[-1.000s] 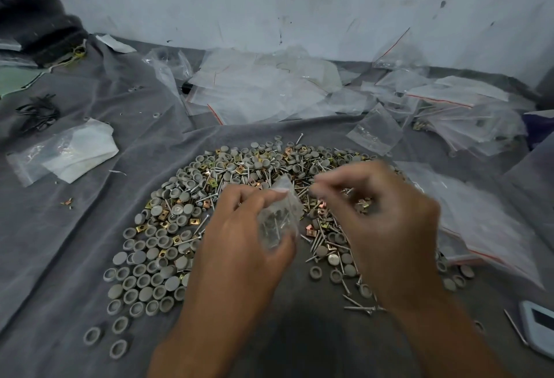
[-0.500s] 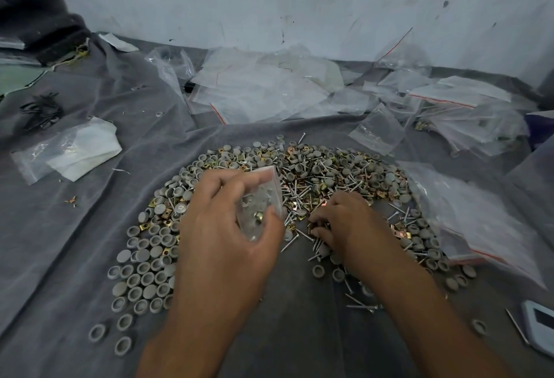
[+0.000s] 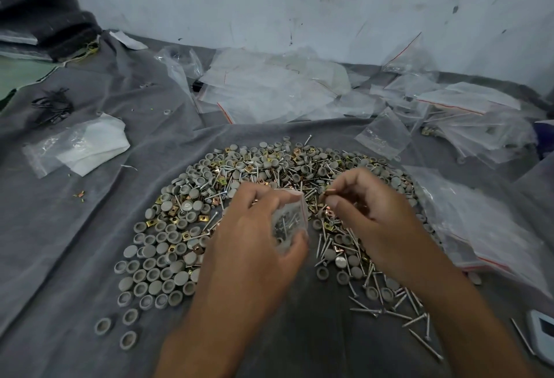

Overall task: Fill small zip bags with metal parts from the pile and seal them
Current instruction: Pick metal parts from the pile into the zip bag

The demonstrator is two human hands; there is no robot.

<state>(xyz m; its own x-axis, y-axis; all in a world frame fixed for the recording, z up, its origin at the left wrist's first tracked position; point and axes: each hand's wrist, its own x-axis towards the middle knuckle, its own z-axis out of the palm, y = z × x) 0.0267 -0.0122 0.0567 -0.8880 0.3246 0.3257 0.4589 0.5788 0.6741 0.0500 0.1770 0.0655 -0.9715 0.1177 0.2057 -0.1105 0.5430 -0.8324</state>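
A wide pile of metal parts (image 3: 263, 173) lies on the grey cloth: grey round caps, brass square clips and screws. My left hand (image 3: 254, 245) grips a small clear zip bag (image 3: 289, 221) with a red seal line; screws show inside it. My right hand (image 3: 368, 209) is lifted just right of the bag's mouth and pinches a small copper-coloured part (image 3: 329, 192) between thumb and forefinger. The bag's lower half is hidden behind my left fingers.
Empty zip bags (image 3: 269, 89) lie heaped along the back wall and at the right (image 3: 485, 227). A folded white bag (image 3: 87, 143) and black ties (image 3: 52, 104) sit at the left. Loose screws (image 3: 401, 311) lie near my right forearm. A white device (image 3: 542, 329) sits at the right edge.
My right hand rose from the pile with a copper part pinched and came up beside the bag's mouth. My left hand shifted the bag slightly right and down.
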